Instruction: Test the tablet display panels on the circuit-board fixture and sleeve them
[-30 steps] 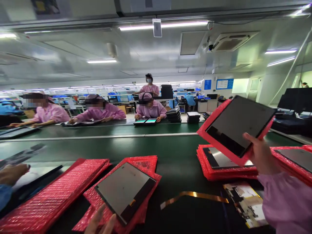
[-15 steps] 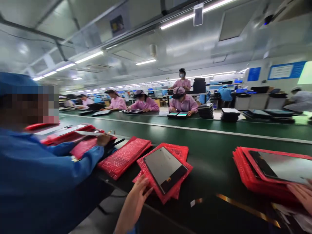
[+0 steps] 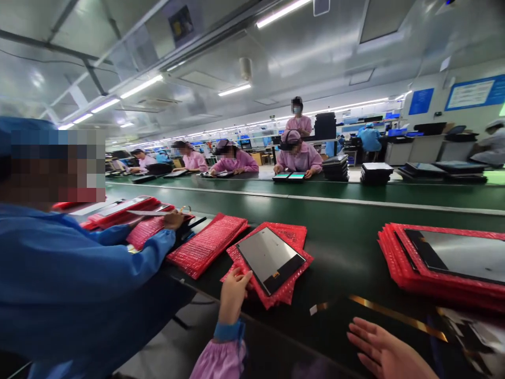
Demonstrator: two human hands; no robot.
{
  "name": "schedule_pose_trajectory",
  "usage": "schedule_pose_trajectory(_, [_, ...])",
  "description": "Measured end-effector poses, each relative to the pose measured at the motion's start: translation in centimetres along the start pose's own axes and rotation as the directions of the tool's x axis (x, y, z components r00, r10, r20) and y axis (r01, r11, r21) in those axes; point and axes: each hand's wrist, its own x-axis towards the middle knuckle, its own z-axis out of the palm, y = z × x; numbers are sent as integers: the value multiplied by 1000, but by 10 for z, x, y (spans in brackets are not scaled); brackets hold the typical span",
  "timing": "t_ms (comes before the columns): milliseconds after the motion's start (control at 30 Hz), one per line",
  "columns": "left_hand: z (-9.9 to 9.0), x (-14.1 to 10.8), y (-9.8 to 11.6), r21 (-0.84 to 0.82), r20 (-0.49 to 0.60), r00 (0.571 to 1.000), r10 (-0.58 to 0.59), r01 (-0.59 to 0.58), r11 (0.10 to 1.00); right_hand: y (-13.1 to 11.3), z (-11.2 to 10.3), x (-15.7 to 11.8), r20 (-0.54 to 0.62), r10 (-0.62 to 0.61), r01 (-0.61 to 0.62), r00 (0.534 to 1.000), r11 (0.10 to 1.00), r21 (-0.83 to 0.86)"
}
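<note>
Panel: flat grey rectangular display panel (image 3: 271,259) lies face-up on red bubble-wrap bags (image 3: 276,292), cushioned, near bench (image 3: 343,252) edge.
Left hand (image 3: 232,292): fingers pinching the bags' corner.
Right hand (image 3: 384,352): fingers spread, empty, above bench.
Far: red stack (image 3: 398,263) at right.

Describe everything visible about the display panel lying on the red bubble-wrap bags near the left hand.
The display panel is a thin, flat rectangle with a grey, glossy face and a dark band along its lower right end, where a small orange mark shows. It lies face up, turned at an angle, on a small stack of red bubble-wrap bags on the green conveyor belt. The left hand touches the bags at their near left edge, fingertips close beside the panel's corner; whether they touch the panel itself cannot be told. The right hand is open, well apart.
</note>
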Motion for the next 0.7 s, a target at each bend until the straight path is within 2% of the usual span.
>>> schedule_pose_trajectory(33, [-2, 0, 0, 7, -2, 1000, 1, -1, 1000, 4, 2, 0, -21, -26, 26, 999, 999, -32])
schedule_pose_trajectory(67, [-4, 0, 0, 17, -5, 1000, 0, 0, 1000, 7, 4, 0, -12, -73, 71, 997, 989, -131])
schedule_pose_trajectory(100, [-6, 0, 0, 32, -7, 1000, -2, 2, 999, 9, 8, 0, 24, -144, 145, 989, 946, -290])
schedule_pose_trajectory(133, [-8, 0, 1, 51, -9, 1000, -5, 5, 999, 11, 13, 2, 79, -234, 242, 969, 843, -480])
schedule_pose_trajectory(167, [-10, 0, 2, 76, -9, 1000, -7, 8, 997, 12, 19, 6, 150, -324, 339, 934, 671, -660])
schedule_pose_trajectory(200, [-12, 0, 3, 104, -10, 1000, -6, 7, 995, 13, 25, 11, 224, -389, 398, 893, 455, -797])
schedule_pose_trajectory(267, [-14, -2, 5, 173, -27, 1000, 15, -10, 985, 14, 38, 24, 308, -432, 361, 847, 44, -932])
schedule_pose_trajectory(300, [-15, -3, 6, 213, -49, 998, 38, -27, 977, 15, 43, 32, 316, -428, 306, 846, -95, -947])
schedule_pose_trajectory(333, [-16, -5, 6, 256, -82, 994, 70, -47, 966, 16, 46, 40, 315, -418, 258, 852, -188, -948])
schedule_pose_trajectory(367, [-17, -8, 7, 302, -118, 987, 106, -66, 951, 18, 49, 47, 310, -413, 224, 856, -243, -944])
schedule_pose_trajectory(433, [-18, -12, 6, 392, -176, 970, 166, -85, 916, 21, 49, 60, 308, -428, 204, 850, -271, -941])
schedule_pose_trajectory(500, [-18, -16, 4, 464, -170, 970, 174, -78, 882, 23, 46, 67, 321, -445, 223, 836, -258, -940])
schedule_pose_trajectory(600, [-18, -21, -1, 508, -54, 994, 90, -51, 860, 23, 37, 64, 356, -478, 274, 803, -235, -933])
schedule_pose_trajectory(700, [-18, -23, -6, 454, 66, 998, 20, -48, 890, 13, 28, 47, 393, -582, 402, 712, -121, -908])
